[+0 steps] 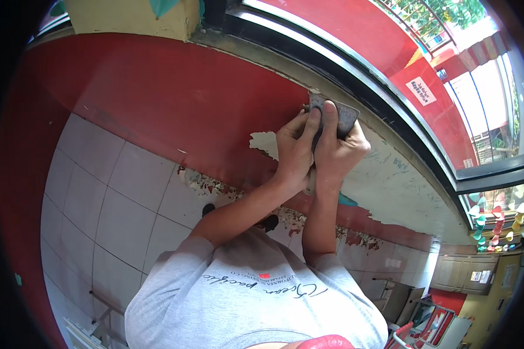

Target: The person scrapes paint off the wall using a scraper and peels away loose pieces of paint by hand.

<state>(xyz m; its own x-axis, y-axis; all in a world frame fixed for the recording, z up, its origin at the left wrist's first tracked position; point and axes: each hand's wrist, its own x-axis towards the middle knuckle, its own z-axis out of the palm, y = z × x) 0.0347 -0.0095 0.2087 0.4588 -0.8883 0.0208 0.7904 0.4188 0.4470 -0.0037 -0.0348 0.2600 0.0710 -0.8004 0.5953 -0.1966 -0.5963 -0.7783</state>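
Both of my hands grip a scraper with a wide grey metal blade [346, 118]. My left hand [294, 139] and my right hand [340, 148] are side by side, fingers on the blade, which lies against the top of the red wall [192, 96] just under the window ledge. The handle end points down between my wrists. Red paint remains left of the blade; on the right the wall shows a bare, pale surface [401, 187] with ragged paint edges. A pale patch [264, 143] shows beside my left hand.
Paint flakes [218, 185] lie on the tiled floor [126, 205] along the wall's foot. A dark window frame [375, 83] runs above the ledge. Paper garlands [498, 222] hang at the right. Metal-legged furniture [107, 309] stands lower left, and more furniture lower right.
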